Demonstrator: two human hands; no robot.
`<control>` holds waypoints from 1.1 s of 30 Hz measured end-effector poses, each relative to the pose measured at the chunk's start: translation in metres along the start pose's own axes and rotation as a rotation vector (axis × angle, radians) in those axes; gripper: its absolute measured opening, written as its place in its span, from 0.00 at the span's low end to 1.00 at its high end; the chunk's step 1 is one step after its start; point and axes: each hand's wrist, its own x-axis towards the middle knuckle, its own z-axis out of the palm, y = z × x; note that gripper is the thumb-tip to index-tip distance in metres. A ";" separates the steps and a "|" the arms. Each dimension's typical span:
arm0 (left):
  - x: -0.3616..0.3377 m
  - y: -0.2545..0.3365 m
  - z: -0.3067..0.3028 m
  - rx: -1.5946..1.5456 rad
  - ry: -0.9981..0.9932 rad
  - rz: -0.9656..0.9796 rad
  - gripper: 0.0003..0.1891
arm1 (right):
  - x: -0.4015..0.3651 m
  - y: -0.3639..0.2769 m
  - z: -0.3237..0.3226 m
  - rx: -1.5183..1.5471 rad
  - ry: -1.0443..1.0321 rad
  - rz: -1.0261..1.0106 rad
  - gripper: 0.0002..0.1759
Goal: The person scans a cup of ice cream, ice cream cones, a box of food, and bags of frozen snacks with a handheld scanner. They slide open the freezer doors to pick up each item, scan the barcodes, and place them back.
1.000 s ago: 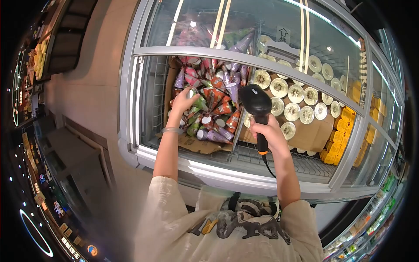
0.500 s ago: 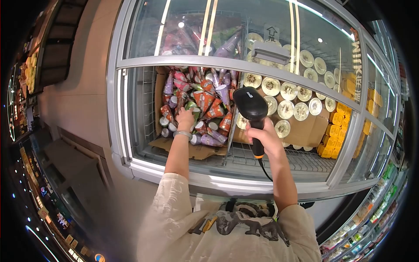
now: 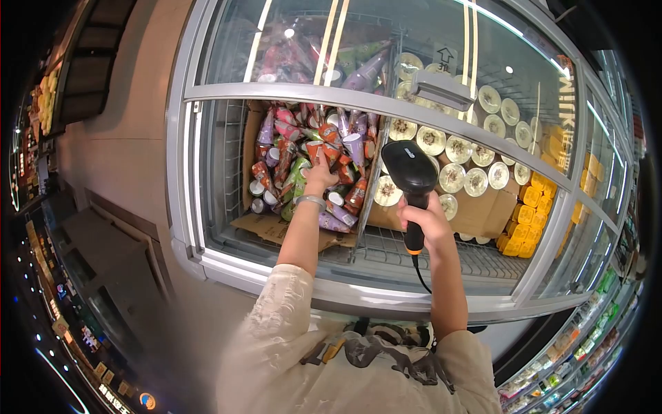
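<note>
Freezer point(image 3: 207, 259) is a chest type with its sliding glass lid point(image 3: 310, 96) pushed back, leaving the near left bay open. Person is leaning over the front rim.

Left hand point(image 3: 319, 176) is down in the pile of wrapped ice cream cones point(image 3: 289, 148), which lie loose in a cardboard box point(image 3: 272, 228) in the left bay. Fingers are bunched, with one fingertip point(image 3: 321, 157) on an orange cone near the middle of the pile. Can't tell if it grips a cone or only touches it. Bracelet point(image 3: 312, 201) on that wrist.

Right hand point(image 3: 422, 224) is closed around the handle of a black scanner point(image 3: 410, 169), held above the wire divider point(image 3: 369, 186), with its head over the near edge of the round tubs point(image 3: 458, 148) in the next bay. Cable point(image 3: 419, 272) drops from the handle toward the body. Yellow packs point(image 3: 534, 200) lie further right, under the closed glass.

Step, as I read it: picking out or sorting a cone, with the scanner on standby. The scanner head isn't aimed at the cone under the finger; the two are near but apart.

A scan from here would need:
- one cone singled out and lifted clear of its neighbours
- its barcode turned up; I can't see one on any wrapper from here
- the scanner head swung left over the divider, or the cone brought to it

Risk: the pile is loose, so pulling one cone could shift others.
</note>
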 end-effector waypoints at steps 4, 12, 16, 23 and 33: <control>0.016 -0.031 -0.031 -0.239 -0.031 0.062 0.22 | 0.000 0.002 0.002 -0.030 -0.012 0.005 0.07; 0.012 -0.097 -0.023 0.240 -0.152 -0.029 0.27 | 0.000 0.003 0.009 0.007 -0.009 0.026 0.08; 0.000 -0.069 -0.025 0.285 -0.153 -0.068 0.39 | -0.001 -0.001 0.008 0.019 0.032 0.031 0.09; 0.007 -0.049 -0.060 0.005 -0.648 -0.311 0.33 | 0.002 0.003 0.004 -0.005 -0.019 0.009 0.06; -0.097 0.000 -0.184 0.258 0.269 0.585 0.29 | -0.002 0.017 0.029 -0.072 -0.192 0.054 0.13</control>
